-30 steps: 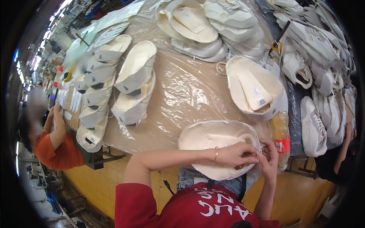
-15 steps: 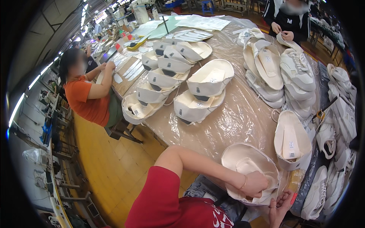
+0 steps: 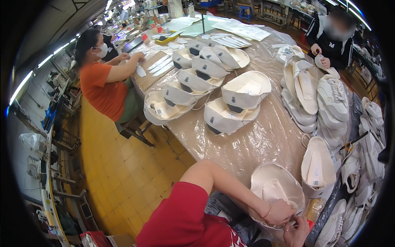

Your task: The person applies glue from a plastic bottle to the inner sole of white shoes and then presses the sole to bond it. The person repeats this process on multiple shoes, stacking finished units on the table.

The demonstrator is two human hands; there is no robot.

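A cream shoe upper (image 3: 266, 175) with its opening facing up lies at the table's near edge. My left forearm crosses over it, and my left hand (image 3: 280, 212) is closed on its near right rim. Just below, my right hand (image 3: 297, 231) has its fingers curled in a pinch against my left fingertips. What the right fingers hold is hidden. Something small and red (image 3: 310, 224) shows beside them. Right of the upper stands another cream shoe upper (image 3: 319, 164) with a pale insole inside.
Rows of stacked cream uppers (image 3: 193, 82) occupy the table's left middle. Piles of white shoes (image 3: 333, 99) stand at right, with more laced shoes (image 3: 337, 222) along the right edge. Plastic sheeting covers the table (image 3: 230, 150). Co-workers sit at left (image 3: 103, 86) and far right (image 3: 331, 39).
My left hand has moved from inside the upper to its near right rim. My right hand has come up to meet it, fingers now together. The whole view has shifted.
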